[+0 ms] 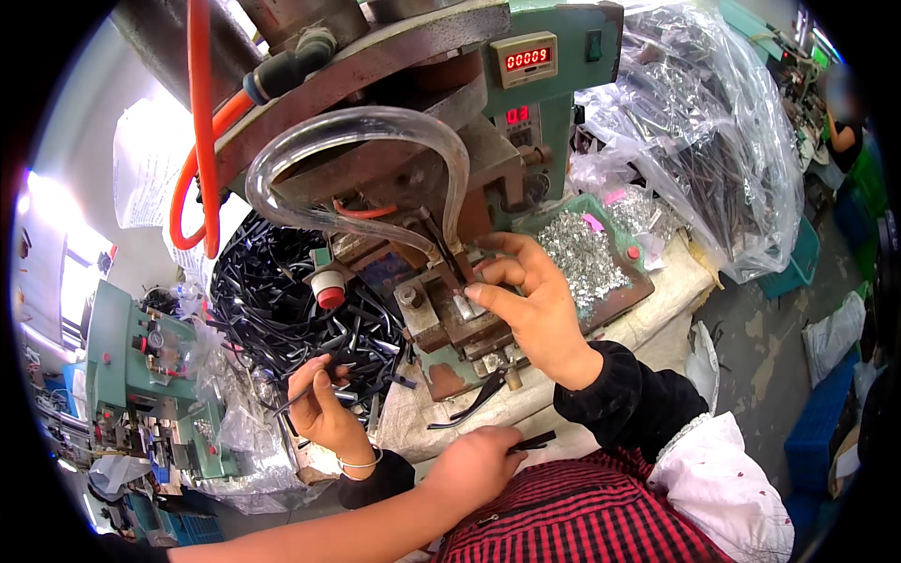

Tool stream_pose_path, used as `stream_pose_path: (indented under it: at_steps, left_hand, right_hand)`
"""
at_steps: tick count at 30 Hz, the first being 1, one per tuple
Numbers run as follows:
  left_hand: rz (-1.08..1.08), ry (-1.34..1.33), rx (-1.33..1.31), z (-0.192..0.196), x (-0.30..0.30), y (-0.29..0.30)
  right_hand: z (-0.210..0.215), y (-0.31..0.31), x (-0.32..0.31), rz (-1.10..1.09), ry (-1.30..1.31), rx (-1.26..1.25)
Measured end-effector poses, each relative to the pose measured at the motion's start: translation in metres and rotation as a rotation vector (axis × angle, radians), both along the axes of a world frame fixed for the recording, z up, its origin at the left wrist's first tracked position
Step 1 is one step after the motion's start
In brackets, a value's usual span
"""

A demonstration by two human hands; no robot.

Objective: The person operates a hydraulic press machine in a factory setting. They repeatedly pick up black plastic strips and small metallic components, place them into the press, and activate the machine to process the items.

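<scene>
My left hand, with a bracelet at the wrist, is closed on a slim black strip beside a heap of similar black pieces. My right hand reaches to the bench press, thumb and forefinger closed together at its metal die. What its fingertips pinch is hard to make out; a dark narrow part stands next to them. Below the die lies a black curved piece. A co-worker's bare forearm crosses from the lower left, its hand holding a short black strip.
The green press carries a red-lit counter, a clear looping hose and an orange hose. A tray of silvery bits stands to its right, near a clear plastic bag. A red-topped button sits left of the die.
</scene>
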State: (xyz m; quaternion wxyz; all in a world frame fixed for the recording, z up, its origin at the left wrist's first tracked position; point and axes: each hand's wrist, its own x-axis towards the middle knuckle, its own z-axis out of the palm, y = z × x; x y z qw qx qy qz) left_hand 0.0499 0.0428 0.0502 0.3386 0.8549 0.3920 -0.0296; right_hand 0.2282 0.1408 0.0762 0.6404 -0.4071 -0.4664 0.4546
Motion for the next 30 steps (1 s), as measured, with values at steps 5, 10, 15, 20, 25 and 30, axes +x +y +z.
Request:
stream_pose_path:
  at_steps: [5, 10, 15, 20, 25, 30]
  left_hand:
    - [0.363, -0.530, 0.120, 0.071, -0.029, 0.049]
    - [1.146, -1.222, 0.714, -0.002, -0.066, 0.086]
    - [0.601, -1.387, 0.722, 0.085, -0.021, 0.096]
    - [0.673, -1.375, 0.684, 0.091, -0.009, 0.116]
    - [0.544, -1.255, 0.767, 0.081, -0.004, 0.108]
    - [0.117, -0.866, 1.067, 0.033, 0.011, 0.073]
  right_hand:
    - [0.003, -0.004, 0.026, -0.100, 0.048, -0.014]
    - [0.001, 0.000, 0.004, 0.001, 0.110, -0.027]
    - [0.000, -0.002, 0.007, 0.006, 0.200, -0.045]
    - [0.003, -0.001, -0.004, 0.019, 0.298, -0.045]
    - [0.016, -0.033, 0.010, -0.038, -0.089, 0.065]
    - [-0.002, -0.051, 0.087, -0.338, -0.978, 0.182]
